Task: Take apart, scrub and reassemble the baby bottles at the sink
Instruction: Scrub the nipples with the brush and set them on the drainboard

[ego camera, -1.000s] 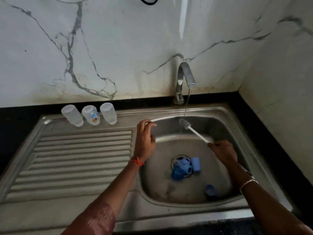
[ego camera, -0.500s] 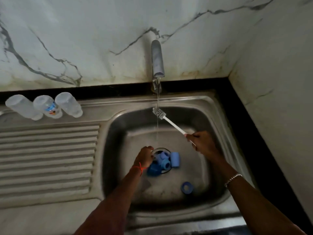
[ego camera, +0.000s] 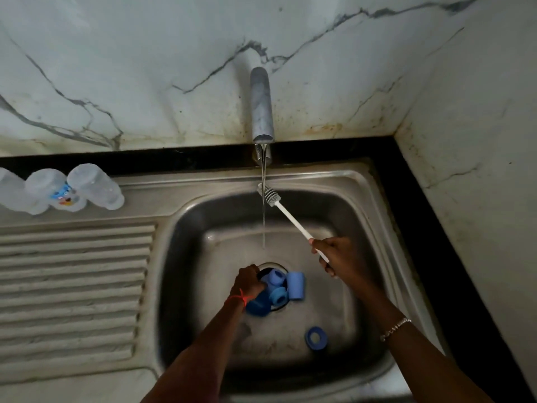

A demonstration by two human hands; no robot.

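The right hand (ego camera: 343,257) grips the white handle of a brush (ego camera: 290,219), fingers curled tight round its lower end. The handle slants up and away from those fingers. Its bristled head sits in the thin stream of water (ego camera: 263,225) falling from the tap (ego camera: 262,106).

The left hand (ego camera: 248,282) is down in the sink (ego camera: 319,180), knuckles up, fingers bent together into a heap of blue caps and rings (ego camera: 277,286) over the drain (ego camera: 266,265). The fingertips are hidden under the hand, so I cannot tell whether they pinch a piece or only touch it. A pale blue cap (ego camera: 296,285) lies just right of those fingers, and a dark blue cap (ego camera: 258,306) lies just beside the wrist.

A lone ring (ego camera: 316,338) lies flat on the sink floor, nearer the person and apart from both hands. Three clear bottles (ego camera: 93,189) stand in a touching row well to the left of the left fingers, behind the ribbed draining board (ego camera: 72,280). A red thread (ego camera: 239,299) circles the left wrist and a bracelet (ego camera: 395,328) the right.
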